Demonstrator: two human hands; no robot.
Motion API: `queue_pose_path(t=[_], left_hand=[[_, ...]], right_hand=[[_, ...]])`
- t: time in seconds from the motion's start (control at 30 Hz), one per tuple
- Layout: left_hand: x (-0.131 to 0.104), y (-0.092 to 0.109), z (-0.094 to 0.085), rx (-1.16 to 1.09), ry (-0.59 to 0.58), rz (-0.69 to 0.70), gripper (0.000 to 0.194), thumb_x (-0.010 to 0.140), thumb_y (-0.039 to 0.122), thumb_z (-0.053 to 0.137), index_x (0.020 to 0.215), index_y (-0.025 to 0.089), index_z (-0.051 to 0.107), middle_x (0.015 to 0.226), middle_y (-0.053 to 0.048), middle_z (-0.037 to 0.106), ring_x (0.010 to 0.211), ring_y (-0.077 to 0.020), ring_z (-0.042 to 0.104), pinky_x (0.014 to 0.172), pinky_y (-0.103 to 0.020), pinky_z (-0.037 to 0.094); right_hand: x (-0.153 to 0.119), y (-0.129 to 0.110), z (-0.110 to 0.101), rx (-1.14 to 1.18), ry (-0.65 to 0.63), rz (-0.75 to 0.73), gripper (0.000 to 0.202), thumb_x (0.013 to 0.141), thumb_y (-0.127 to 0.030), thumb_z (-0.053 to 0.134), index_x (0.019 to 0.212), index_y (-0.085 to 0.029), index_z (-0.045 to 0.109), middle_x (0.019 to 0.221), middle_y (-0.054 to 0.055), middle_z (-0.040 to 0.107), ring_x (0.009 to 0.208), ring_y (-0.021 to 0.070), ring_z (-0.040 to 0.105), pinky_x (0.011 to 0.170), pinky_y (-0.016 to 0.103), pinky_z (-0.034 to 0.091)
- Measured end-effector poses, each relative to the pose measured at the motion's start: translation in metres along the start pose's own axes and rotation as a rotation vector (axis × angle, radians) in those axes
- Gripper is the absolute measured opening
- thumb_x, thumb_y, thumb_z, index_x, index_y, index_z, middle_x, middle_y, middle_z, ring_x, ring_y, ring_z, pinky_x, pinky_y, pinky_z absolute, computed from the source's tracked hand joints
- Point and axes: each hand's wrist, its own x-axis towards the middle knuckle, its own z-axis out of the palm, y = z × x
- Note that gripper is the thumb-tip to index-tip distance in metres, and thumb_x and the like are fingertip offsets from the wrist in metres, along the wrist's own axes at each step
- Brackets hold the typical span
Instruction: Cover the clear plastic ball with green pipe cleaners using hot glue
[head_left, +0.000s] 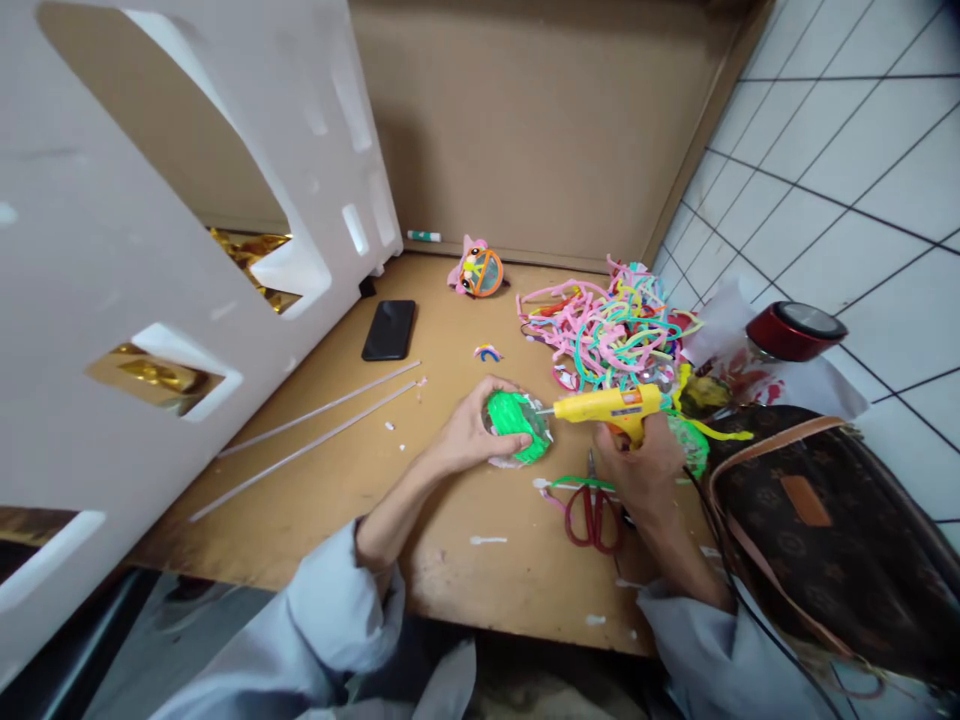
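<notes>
My left hand [484,432] is wrapped round a rounded piece covered in bright green [514,420], with a clear or whitish edge. In my right hand [649,465] is a yellow hot glue gun [607,404], its nozzle pointing left at the green piece's right side; whether the tip touches it I cannot tell. Red-handled scissors [594,515] lie below the gun, beside a green pipe cleaner [577,482]. Another green rounded piece [691,445] shows partly behind my right hand.
A heap of coloured pipe cleaners [607,330] lies at the back right. Around stand a small pink-and-orange figure [478,270], a black phone [388,330], two white sticks [307,450], a red-lidded jar [795,332] and a brown bag [840,540]. White foam packing [315,200] rises at left.
</notes>
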Motion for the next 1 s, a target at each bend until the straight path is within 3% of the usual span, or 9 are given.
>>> queue_pose_path(t=[0.23,0.57,1.0], left_hand=[[-0.0032,0.0043,0.0048,-0.07,-0.085,-0.024,0.059,0.061,0.037,0.085,0.108,0.02,0.055,0.103,-0.005,0.069,0.082,-0.0175,0.064,0.074,-0.031,0.054],[-0.0029,0.0015,0.0041,-0.024,-0.05,-0.014,0.061,0.059,0.037,0.086,0.11,0.02,0.056,0.102,-0.004,0.069,0.084,-0.0191,0.065,0.073,-0.03,0.053],[-0.0026,0.0002,0.0053,-0.082,-0.087,0.005,0.058,0.061,0.036,0.085,0.108,0.019,0.053,0.109,-0.006,0.068,0.089,-0.019,0.064,0.08,-0.032,0.053]], right_hand=[[-0.0009,-0.0048,-0.0012,-0.004,-0.07,0.043,0.02,0.075,-0.042,0.054,0.078,-0.023,0.051,0.061,0.0,0.054,0.056,0.0183,0.05,0.053,0.03,0.036],[-0.0025,-0.0038,0.0022,0.047,-0.072,-0.004,0.02,0.077,-0.041,0.055,0.081,-0.022,0.051,0.068,0.003,0.058,0.062,0.0207,0.054,0.056,0.031,0.039],[-0.004,-0.0021,0.0019,0.018,-0.044,-0.08,0.017,0.082,-0.039,0.053,0.082,-0.022,0.052,0.068,0.003,0.058,0.061,0.0191,0.052,0.057,0.03,0.038]])
